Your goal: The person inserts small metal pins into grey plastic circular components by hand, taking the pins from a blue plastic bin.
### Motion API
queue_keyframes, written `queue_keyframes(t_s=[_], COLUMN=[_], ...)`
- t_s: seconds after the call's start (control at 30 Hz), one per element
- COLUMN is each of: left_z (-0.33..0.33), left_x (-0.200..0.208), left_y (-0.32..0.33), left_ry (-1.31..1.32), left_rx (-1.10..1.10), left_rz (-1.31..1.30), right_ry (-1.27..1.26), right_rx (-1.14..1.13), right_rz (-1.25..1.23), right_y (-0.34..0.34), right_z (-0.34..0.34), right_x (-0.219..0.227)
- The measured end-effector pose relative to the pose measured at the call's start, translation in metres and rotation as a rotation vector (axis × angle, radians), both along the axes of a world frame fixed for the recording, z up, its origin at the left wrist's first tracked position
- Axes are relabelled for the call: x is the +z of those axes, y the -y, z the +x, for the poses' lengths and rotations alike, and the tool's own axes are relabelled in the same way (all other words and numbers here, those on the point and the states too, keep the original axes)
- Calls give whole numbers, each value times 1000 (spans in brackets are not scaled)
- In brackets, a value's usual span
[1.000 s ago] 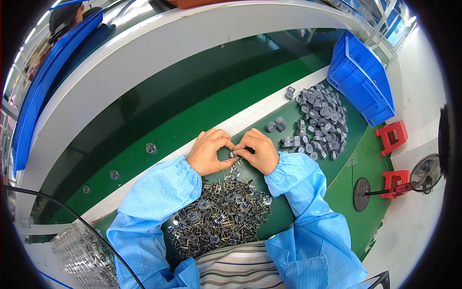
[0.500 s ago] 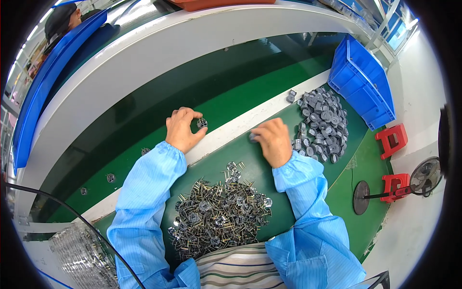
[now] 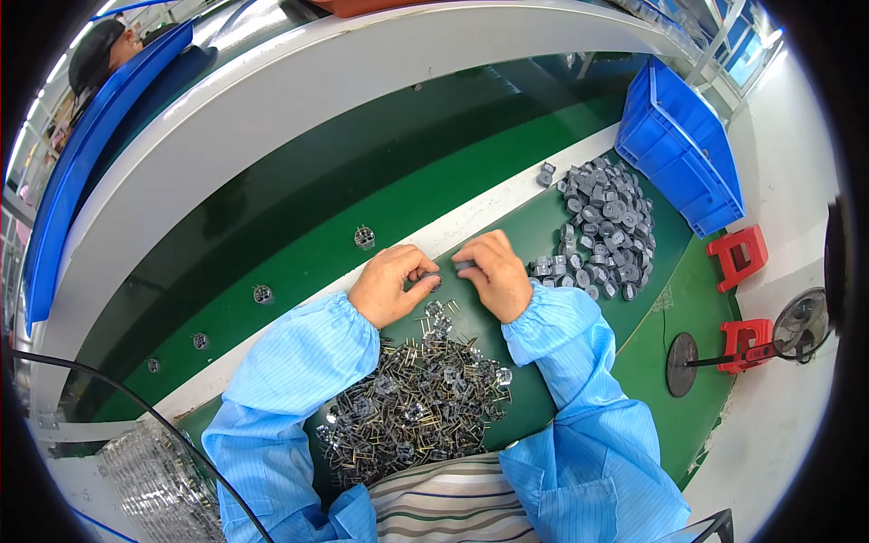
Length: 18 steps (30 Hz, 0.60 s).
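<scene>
Left hand (image 3: 389, 286) pinching grey cap (image 3: 434, 280), right hand (image 3: 499, 278) pinching second cap (image 3: 463, 265) just right — gap between; pin pile (image 3: 415, 403) lying on near side, closer to left hand.

Count one left hand (image 3: 389, 288) and one right hand (image 3: 498, 279), at least one grey cap (image 3: 463, 265) in each. Find four pinned parts (image 3: 364, 237) spread along the belt (image 3: 434, 199). On the tabletop (image 3: 534, 226), find one pin heap (image 3: 416, 403) by the near edge and one cap heap (image 3: 608, 222) toward the far right corner, each too dense to number. Count one blue bin (image 3: 679, 149) at that corner, two red stools (image 3: 738, 258) and one fan (image 3: 681, 366) past the right edge.
</scene>
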<state>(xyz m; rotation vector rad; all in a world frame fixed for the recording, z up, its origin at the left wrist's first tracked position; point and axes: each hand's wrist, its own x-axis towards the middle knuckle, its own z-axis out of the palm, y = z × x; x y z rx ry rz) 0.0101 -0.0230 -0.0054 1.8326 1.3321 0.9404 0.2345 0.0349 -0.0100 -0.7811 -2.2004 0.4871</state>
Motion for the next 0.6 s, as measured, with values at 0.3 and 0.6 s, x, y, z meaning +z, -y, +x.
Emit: queue_keyframes(t_s=[0.3, 0.6], left_z=[-3, -14], left_x=[1, -1], left_y=[-2, -4], left_ry=[26, -215], left_rx=[87, -167], left_rz=[60, 172], right_ry=[223, 198], right_rx=[-382, 191], right_rz=[310, -72], right_y=[2, 10], right_z=[15, 11], right_x=[29, 21])
